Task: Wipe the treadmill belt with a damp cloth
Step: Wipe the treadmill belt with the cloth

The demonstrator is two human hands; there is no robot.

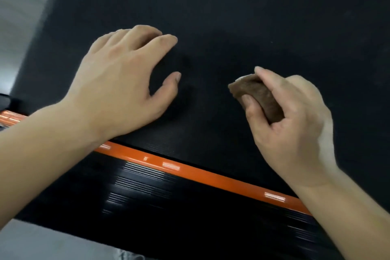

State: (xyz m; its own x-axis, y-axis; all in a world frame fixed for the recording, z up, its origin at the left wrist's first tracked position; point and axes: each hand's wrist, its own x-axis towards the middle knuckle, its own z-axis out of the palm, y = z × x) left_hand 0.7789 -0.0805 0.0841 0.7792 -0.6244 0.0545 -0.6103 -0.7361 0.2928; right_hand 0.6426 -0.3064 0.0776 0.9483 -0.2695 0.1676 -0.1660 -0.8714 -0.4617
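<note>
A small brown cloth (256,96) was pinched, bunched up, in the right hand (291,124), over the belt (253,17) near its orange-trimmed edge (211,177). The left hand (118,82), spread and empty, was pressed flat alongside. Unwiped belt stretched away towards the far edge.

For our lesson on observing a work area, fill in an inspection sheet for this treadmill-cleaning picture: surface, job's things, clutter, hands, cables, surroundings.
Surface: black treadmill belt, matte, with no obvious marks showing.
Job's things: brown cloth, bunched small; whether it is damp cannot be told.
Clutter: nothing seen.
Hands: left hand spread over the belt, holding nothing; right hand pinching the cloth above the belt.
Cables: nothing seen.
Surroundings: orange stripe and ribbed black side rail along the near edge; grey floor beyond.
</note>
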